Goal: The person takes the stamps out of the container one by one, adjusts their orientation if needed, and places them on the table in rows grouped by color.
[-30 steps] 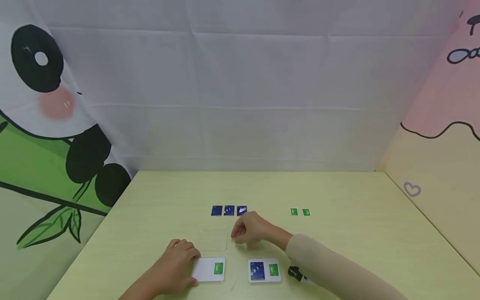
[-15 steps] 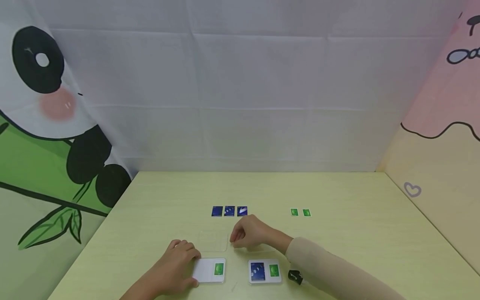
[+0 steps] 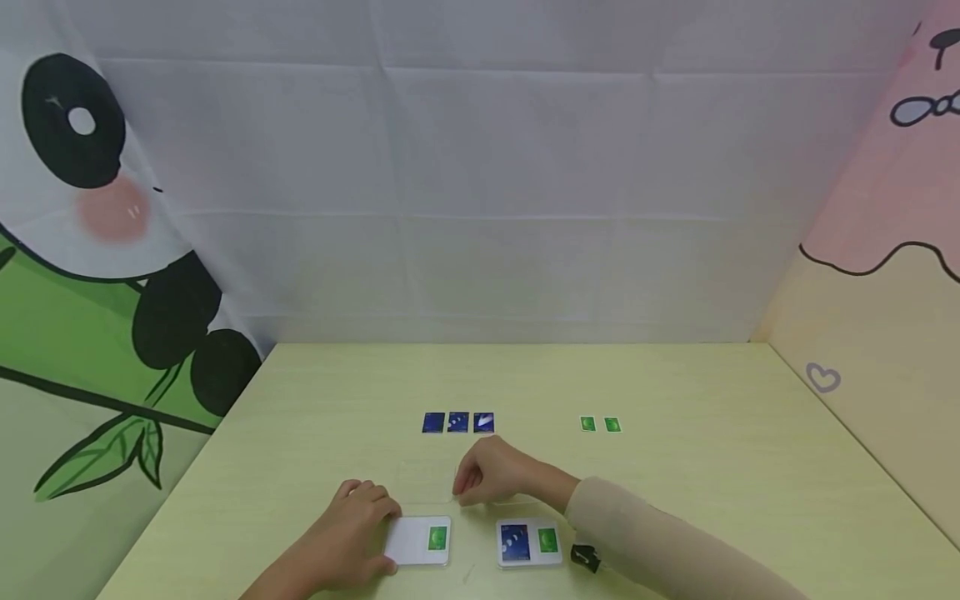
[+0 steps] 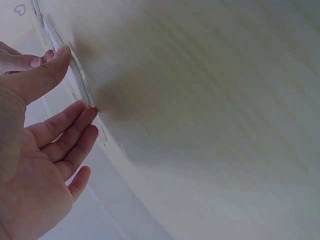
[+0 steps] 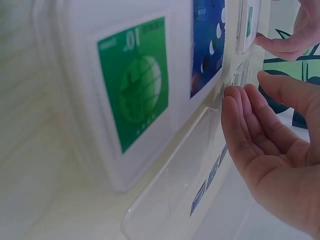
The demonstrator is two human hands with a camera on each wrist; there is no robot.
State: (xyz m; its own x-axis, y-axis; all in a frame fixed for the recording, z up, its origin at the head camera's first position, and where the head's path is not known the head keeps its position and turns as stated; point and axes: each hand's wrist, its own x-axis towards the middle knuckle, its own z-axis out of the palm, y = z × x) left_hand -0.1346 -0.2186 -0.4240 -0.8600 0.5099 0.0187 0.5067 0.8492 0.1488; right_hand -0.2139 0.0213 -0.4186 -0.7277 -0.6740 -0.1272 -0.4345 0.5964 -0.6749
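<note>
My left hand (image 3: 348,533) holds a flat white stamp case (image 3: 408,540) at its left end, thumb and fingers on opposite edges. A green stamp (image 3: 437,538) shows at the case's right side. Bent over the table, my right hand (image 3: 495,473) has its fingertips at the near right corner of a thin clear plastic cover (image 3: 423,483). In the right wrist view its thumb stands apart from the fingers. A second white case (image 3: 529,542), bearing a blue stamp (image 3: 515,542) and a green stamp (image 3: 548,540), lies to the right. Another clear cover (image 5: 175,175) lies behind it.
Three blue stamps (image 3: 458,422) lie in a row farther back. Two green stamps (image 3: 601,424) sit to their right. A small black object (image 3: 585,557) shows beside my right sleeve (image 3: 637,533). Printed cloth walls surround the table (image 3: 675,383).
My right hand has shifted slightly left and nearer to me, up to the left clear cover's corner. The left hand and the case it holds stay in place.
</note>
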